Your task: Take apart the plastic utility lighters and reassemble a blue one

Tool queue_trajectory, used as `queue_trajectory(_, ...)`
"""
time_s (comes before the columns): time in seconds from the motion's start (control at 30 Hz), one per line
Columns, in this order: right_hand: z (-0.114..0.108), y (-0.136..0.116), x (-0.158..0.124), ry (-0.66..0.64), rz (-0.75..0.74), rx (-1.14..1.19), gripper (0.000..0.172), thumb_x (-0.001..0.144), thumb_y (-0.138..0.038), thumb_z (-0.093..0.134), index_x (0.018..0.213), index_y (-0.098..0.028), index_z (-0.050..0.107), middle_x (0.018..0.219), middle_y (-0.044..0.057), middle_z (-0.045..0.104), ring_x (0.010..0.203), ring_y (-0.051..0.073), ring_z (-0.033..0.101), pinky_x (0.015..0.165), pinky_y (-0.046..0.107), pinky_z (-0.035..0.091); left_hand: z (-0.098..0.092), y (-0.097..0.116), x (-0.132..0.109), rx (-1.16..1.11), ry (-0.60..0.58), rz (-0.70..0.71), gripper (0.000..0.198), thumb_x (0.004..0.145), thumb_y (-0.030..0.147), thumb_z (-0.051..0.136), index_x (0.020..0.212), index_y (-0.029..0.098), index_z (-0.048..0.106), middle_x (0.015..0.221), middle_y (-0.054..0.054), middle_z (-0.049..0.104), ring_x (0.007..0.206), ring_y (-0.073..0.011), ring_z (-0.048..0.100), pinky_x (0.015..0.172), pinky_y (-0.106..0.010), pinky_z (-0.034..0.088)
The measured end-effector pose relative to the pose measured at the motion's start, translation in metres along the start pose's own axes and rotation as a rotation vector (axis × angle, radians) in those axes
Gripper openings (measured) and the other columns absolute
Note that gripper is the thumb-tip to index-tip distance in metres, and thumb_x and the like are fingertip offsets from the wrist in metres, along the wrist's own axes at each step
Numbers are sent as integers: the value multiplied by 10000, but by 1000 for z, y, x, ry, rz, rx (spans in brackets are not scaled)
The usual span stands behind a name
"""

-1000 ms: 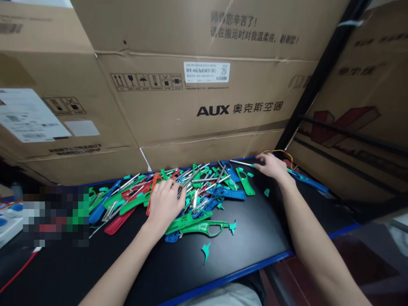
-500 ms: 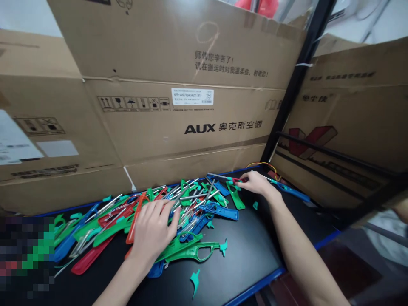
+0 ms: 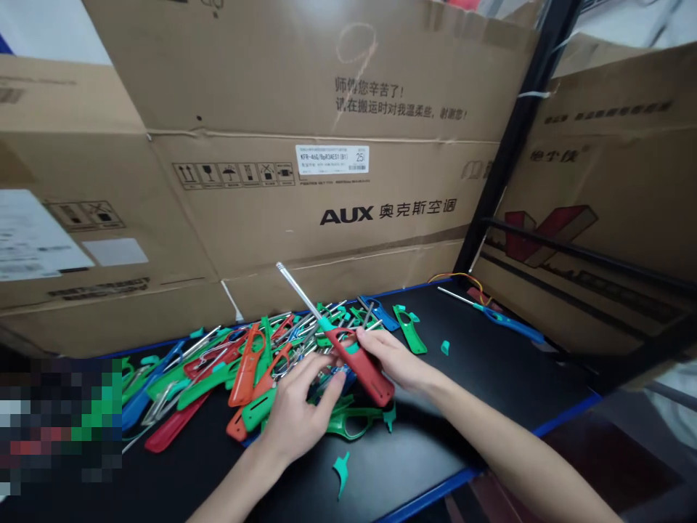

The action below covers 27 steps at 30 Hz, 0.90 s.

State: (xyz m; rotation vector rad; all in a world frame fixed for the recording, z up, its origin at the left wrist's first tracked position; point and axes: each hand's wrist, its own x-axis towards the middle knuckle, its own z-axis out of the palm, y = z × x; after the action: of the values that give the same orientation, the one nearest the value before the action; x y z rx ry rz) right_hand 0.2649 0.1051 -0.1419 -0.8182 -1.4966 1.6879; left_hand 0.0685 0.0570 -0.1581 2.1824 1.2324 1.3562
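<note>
The long-necked red plastic lighter [image 3: 366,372] has come up from the desk's far side, where the right hand [image 3: 388,356] had it half a second ago, and now hangs between both hands above the near part of the heap; this singles it out as the piece being handled. The right hand pinches its handle from the side, while the left hand [image 3: 302,399], lifted off the heap, stands with thumb and fingers spread beside it; whether its fingertips touch, I cannot tell. The lighter tilts, its slim silver metal tube pointing up and left, with a teal plastic collar at the tube's base, a teal trigger in the finger loop and a dark slot along the handle. Around it lie an orange plastic lighter [image 3: 248,367], a curved teal plastic piece [image 3: 341,474] and, well apart, a blue plastic lighter [image 3: 512,326] on the black desk [image 3: 414,457].
</note>
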Motion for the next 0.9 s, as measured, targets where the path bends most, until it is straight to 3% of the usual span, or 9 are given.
queue_trajectory(0.1,18,13,0,75,33,157,704,728,-849,681,770,-155,573,615,-34,466,534,66,345,501,187,287,3,4,-1,-212,-76,-249,273,954,439,609,1078,222,718,989,-60,757,781,-166,703,664,-253,587)
queue_trajectory(0.2,22,21,1,73,42,208,662,748,-809,706,789,-169,541,576,-67,360,521,63,263,481,187,190,5,4,-1,-448,-118,-428,361,917,522,642,1082,208,711,1005,-70,762,791,-174,714,662,-257,608)
queue_trajectory(0.37,18,17,2,107,22,176,629,777,-781,701,883,-164,640,575,-70,319,520,67,228,492,202,162,2,4,2,-633,-111,-500,367,841,520,754,981,184,712,945,-64,760,819,-165,718,780,-263,620)
queue_trajectory(0.53,13,3,4,118,-2,306,490,764,-615,749,889,-142,728,835,41,560,667,100,374,580,208,326,-4,7,6,-813,-114,-602,497,807,573,768,1070,170,640,974,-98,764,806,-205,735,648,-265,600)
queue_trajectory(0.63,7,1,3,102,-56,379,361,783,-475,681,928,-151,745,904,69,595,764,143,461,675,246,412,-5,6,9,-773,-58,-598,501,779,581,795,993,155,640,860,-69,756,741,-173,711,640,-231,571)
queue_trajectory(0.73,-1,1,-1,110,-211,242,278,842,-403,670,982,-169,722,897,56,586,803,156,500,724,265,431,-4,3,10,-738,35,-597,513,737,585,831,919,145,640,718,-17,708,656,-127,657,628,-197,543)
queue_trajectory(0.9,-6,-6,-17,231,-697,-411,194,1020,-311,576,1104,-215,722,1015,68,605,936,174,559,849,311,466,0,-5,10,-712,192,-648,615,681,620,855,996,127,666,649,17,661,593,-115,618,579,-194,518)
